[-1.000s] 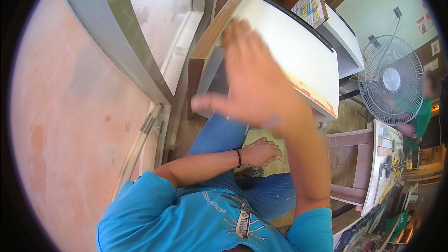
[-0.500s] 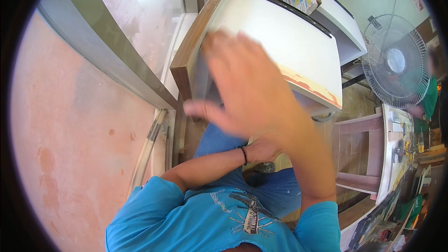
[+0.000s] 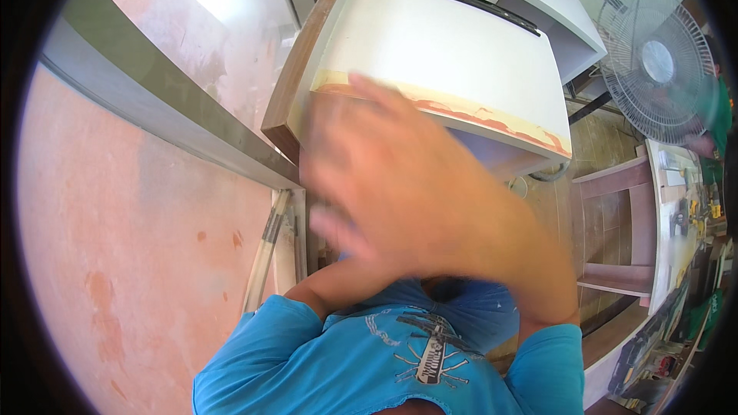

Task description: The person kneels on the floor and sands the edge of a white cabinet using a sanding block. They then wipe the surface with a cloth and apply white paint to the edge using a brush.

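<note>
Right hand (image 3: 384,177) spread open (blurred), empty, before white cabinet (image 3: 453,54), left hand hidden.

The right hand (image 3: 400,184) is raised before the cabinet (image 3: 446,54); the fan (image 3: 653,61) stands at two o'clock, the stool (image 3: 615,230) at three

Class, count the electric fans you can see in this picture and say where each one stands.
1. A single round-caged fan stands at the upper right, beyond the white cabinet. The person's raised right hand blocks the middle, so another could be hidden.
</note>
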A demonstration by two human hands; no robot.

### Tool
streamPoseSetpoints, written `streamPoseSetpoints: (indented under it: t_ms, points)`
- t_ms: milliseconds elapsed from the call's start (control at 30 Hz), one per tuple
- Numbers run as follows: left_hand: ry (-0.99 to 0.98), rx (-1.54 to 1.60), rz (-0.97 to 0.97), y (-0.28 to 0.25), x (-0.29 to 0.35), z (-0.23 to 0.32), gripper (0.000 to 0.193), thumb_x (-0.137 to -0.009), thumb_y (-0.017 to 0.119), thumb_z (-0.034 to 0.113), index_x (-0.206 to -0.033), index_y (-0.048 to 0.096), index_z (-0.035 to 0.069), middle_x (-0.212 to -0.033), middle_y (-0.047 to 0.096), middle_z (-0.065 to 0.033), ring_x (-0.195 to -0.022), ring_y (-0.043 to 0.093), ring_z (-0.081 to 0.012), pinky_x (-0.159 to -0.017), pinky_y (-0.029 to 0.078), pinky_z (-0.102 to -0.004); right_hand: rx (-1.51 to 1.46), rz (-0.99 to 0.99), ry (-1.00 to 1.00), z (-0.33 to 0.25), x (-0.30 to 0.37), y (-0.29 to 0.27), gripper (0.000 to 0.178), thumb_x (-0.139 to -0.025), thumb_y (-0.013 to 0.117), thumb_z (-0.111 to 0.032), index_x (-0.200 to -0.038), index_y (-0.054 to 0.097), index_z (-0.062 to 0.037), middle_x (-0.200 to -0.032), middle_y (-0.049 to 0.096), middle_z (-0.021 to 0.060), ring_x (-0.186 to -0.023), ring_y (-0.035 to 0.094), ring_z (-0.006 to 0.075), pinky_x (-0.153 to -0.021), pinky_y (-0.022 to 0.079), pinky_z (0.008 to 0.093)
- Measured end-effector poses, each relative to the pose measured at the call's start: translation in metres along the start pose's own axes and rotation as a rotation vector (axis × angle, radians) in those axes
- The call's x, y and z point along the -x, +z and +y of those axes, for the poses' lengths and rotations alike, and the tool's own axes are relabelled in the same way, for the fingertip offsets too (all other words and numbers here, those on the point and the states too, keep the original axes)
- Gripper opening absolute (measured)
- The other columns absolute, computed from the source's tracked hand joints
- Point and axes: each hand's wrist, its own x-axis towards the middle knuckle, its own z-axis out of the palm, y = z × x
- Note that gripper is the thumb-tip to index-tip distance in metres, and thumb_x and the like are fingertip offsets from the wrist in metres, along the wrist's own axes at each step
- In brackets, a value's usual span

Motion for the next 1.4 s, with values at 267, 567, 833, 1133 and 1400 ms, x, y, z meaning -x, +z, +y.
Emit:
streamPoseSetpoints:
  t_ms: [267, 567, 833, 1133, 1400]
  points:
    - [-0.082, 0.033, -0.217, -0.003, -0.014, 0.009, 0.030, -0.106, 0.057, 0.026, -0.124, 0.071, 0.006, -0.122, 0.069, -0.0205, -0.115, 0.065, -0.0405, -0.103, 0.047, -0.0515, 0.026, 0.154, 0.317, 0.040, 0.010, -0.032, 0.026, -0.094, 0.075, -0.026, -0.112, 0.074, -0.0077, -0.112, 0.076, 0.0086, -0.107, 0.071, 0.0294, -0.105, 0.051, 0.0473]
    - [-0.021, 0.079, -0.065, -0.020, -0.008, 0.021, 0.028, -0.109, 0.053, 0.024, -0.121, 0.072, 0.007, -0.119, 0.073, -0.0147, -0.114, 0.068, -0.0341, -0.101, 0.050, -0.0517, 0.165, 0.031, 0.104, 0.038, -0.015, 0.002, 0.040, -0.098, 0.063, -0.043, -0.092, 0.078, -0.0062, -0.097, 0.078, 0.0150, -0.099, 0.074, 0.0339, -0.100, 0.050, 0.0455]
    - [-0.463, 1.508, -0.028, -0.050, -0.019, 0.014, 0.037, -0.114, 0.047, 0.030, -0.137, 0.062, 0.004, -0.130, 0.071, -0.0145, -0.121, 0.069, -0.0325, -0.103, 0.057, -0.0511, -0.439, 0.604, 0.820, 0.012, 0.194, -0.044, 0.022, -0.093, 0.079, -0.017, -0.106, 0.079, 0.0006, -0.090, 0.078, 0.0093, -0.083, 0.072, 0.0199, -0.081, 0.055, 0.0308]
    - [-0.464, 1.549, -0.114, -0.038, -0.021, 0.007, 0.039, -0.117, 0.045, 0.032, -0.131, 0.061, 0.000, -0.123, 0.072, -0.0130, -0.109, 0.074, -0.0251, -0.090, 0.066, -0.0428, -0.487, 0.473, 1.368, -0.004, 0.305, 0.092, 0.030, -0.091, 0.086, -0.016, -0.114, 0.075, 0.0001, -0.098, 0.077, 0.0060, -0.091, 0.069, 0.0110, -0.083, 0.054, 0.0287]
    - [-0.494, 1.286, -0.172, -0.040, -0.011, 0.001, 0.026, -0.112, 0.060, 0.026, -0.122, 0.066, 0.003, -0.117, 0.071, -0.0074, -0.105, 0.070, -0.0171, -0.090, 0.061, -0.0352, -0.690, 0.580, 1.417, -0.003, 0.327, 0.109, 0.020, -0.091, 0.085, -0.015, -0.100, 0.078, 0.0010, -0.082, 0.074, 0.0032, -0.074, 0.064, 0.0088, -0.068, 0.050, 0.0269]
